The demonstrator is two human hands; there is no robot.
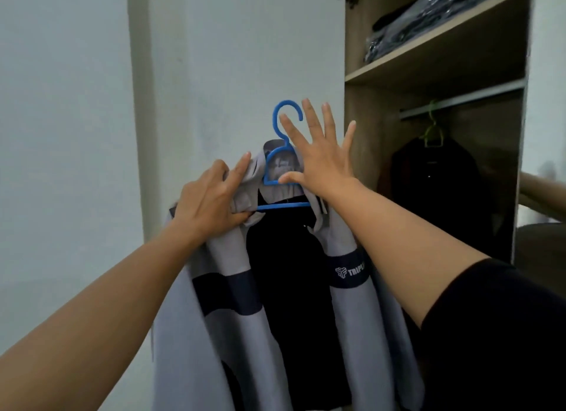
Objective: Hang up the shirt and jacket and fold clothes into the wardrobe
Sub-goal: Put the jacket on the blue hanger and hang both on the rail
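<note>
Jacket: on our blue hanger, held up left of the wardrobe.
Left hand: we pinch the shoulder.
Right hand: fingers spread.
Tip: we should grab the hook, then reach for the rail.

We saw white letters "TRIPL" on the jacket. They sat on its dark band, beside a small white sign.

Both forearms bare, nothing on wrists or fingers of left hand or right hand; black short sleeve covers right upper arm; left sleeve out of view.
</note>
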